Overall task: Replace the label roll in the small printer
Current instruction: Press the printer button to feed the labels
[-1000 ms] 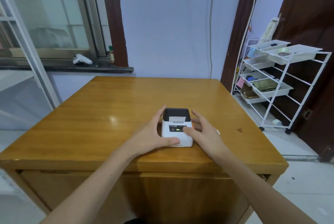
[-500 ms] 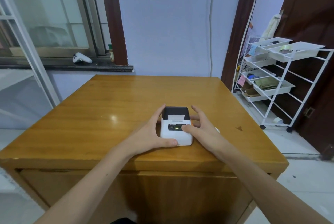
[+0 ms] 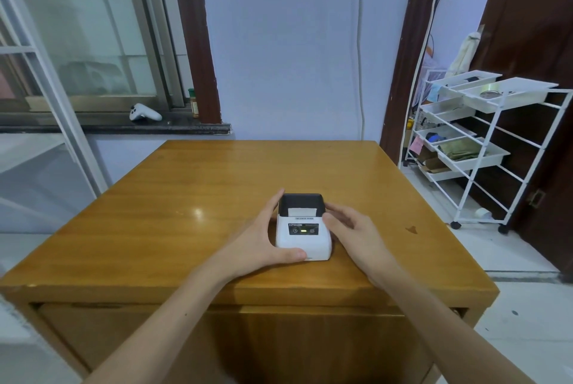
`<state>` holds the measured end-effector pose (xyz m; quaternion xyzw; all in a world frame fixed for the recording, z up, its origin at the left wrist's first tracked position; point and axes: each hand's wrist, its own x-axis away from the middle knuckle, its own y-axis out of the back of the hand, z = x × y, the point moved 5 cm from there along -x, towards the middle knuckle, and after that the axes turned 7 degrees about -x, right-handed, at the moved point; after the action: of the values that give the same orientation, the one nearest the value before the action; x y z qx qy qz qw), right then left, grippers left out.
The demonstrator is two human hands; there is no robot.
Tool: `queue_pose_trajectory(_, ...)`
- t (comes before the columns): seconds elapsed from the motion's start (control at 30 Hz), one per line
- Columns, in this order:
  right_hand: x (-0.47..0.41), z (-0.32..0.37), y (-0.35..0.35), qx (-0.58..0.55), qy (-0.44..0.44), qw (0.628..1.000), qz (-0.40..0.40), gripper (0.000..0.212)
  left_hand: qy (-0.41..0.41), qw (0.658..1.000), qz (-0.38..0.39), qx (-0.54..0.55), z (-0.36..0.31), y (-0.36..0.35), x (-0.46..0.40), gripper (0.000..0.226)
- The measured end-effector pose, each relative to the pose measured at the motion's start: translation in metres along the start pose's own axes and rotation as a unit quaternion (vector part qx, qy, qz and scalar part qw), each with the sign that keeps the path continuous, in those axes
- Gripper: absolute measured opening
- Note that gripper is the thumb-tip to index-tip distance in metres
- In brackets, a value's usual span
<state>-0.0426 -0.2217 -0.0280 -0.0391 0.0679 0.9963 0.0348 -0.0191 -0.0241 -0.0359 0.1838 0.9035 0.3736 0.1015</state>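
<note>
Your left hand (image 3: 263, 244) and right hand (image 3: 353, 228) clasp the label printer (image 3: 304, 238) on the tabletop (image 3: 155, 228); lid shut, roll swap not begun.

The left hand (image 3: 257, 247) hides the printer's (image 3: 305, 236) left side; its front lettering is too small to read.

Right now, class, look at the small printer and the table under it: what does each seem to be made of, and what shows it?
Printer: seemingly moulded plastic, a smooth matt white body with a black top cover; rounded corners and an even, dull surface.
Table: wood or wood veneer under a glossy varnish; streaky amber grain and a bright reflected light spot. Solid or veneer cannot be told.
</note>
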Motion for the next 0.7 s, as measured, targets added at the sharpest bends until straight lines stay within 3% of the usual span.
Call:
queue_pose_trajectory(0.23,-0.0027,-0.0036,0.0008,-0.032,-0.012,0.999,-0.003,0.043,0.002,1.000,0.013,0.000,-0.0017,-0.0001,0.0003,0.130)
queue_pose_trajectory(0.7,-0.0081,-0.0099,0.0021,-0.046,-0.015,0.999,-0.006,0.044,0.009,1.000,0.008,0.008,-0.0034,0.0021,0.0028,0.119)
